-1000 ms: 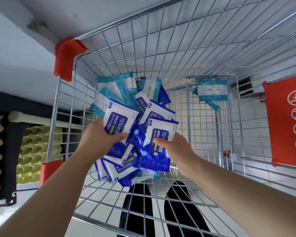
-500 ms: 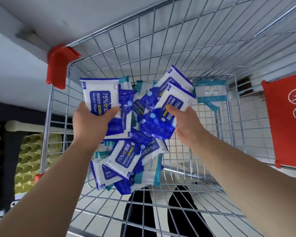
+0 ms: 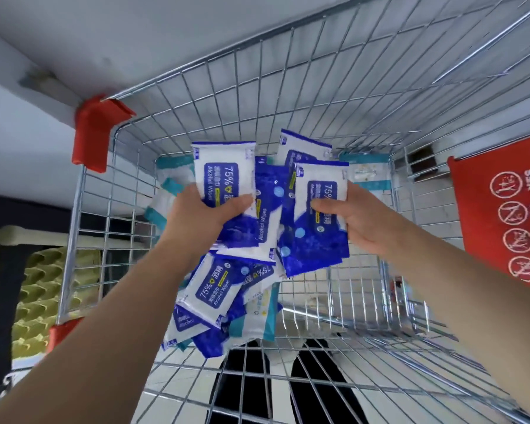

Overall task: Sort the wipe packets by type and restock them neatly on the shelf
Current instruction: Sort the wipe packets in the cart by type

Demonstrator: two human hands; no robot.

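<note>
Blue-and-white alcohol wipe packets (image 3: 214,289), printed "75%", are lying heaped in the wire cart (image 3: 288,87), mixed with teal-and-white packets (image 3: 369,175). The left grip (image 3: 202,215) is curling round a bunch of blue ones, one facing up and others overlapping behind it. The right grip (image 3: 364,221) is pinching at least two. The overlapping is hiding the full count. Two red corner guards (image 3: 95,133) are capping the cart's left rim, a red sign (image 3: 502,218) is hanging at its right, and yellow foam (image 3: 43,286) is showing outside the left wall.

Pale grey wall (image 3: 135,32) above; yellow egg-crate foam (image 3: 43,286) at left; tiled floor (image 3: 435,212) at right.
</note>
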